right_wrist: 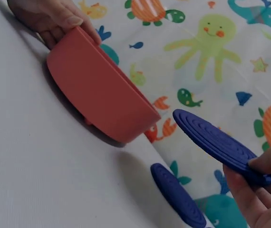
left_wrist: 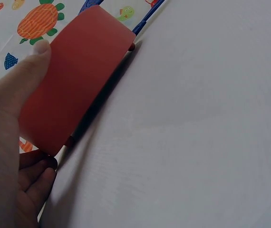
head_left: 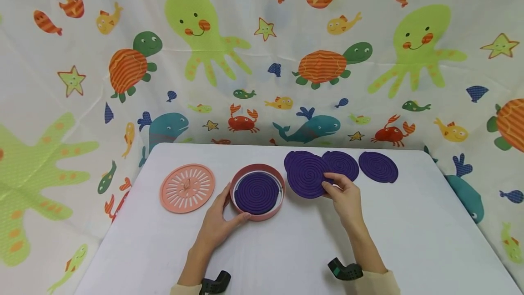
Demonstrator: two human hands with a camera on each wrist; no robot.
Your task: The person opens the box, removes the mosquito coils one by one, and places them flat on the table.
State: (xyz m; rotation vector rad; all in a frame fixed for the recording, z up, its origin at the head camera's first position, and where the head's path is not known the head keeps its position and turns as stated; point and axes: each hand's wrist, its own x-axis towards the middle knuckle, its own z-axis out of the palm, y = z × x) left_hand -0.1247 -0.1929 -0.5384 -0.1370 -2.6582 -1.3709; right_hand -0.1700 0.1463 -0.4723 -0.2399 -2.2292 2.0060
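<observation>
- Left hand: thumb and fingers spread around the near left side of the round pink coil holder, gripping it.
- Inside that holder, just right of these fingers, lies one flat purple coil.
- Right hand: thumb and fingers pinch the right edge of a purple mosquito coil, raised above the white surface.
- Beyond the right fingers: three more coils.
- Left of the left fingers: a slotted pink lid.
</observation>
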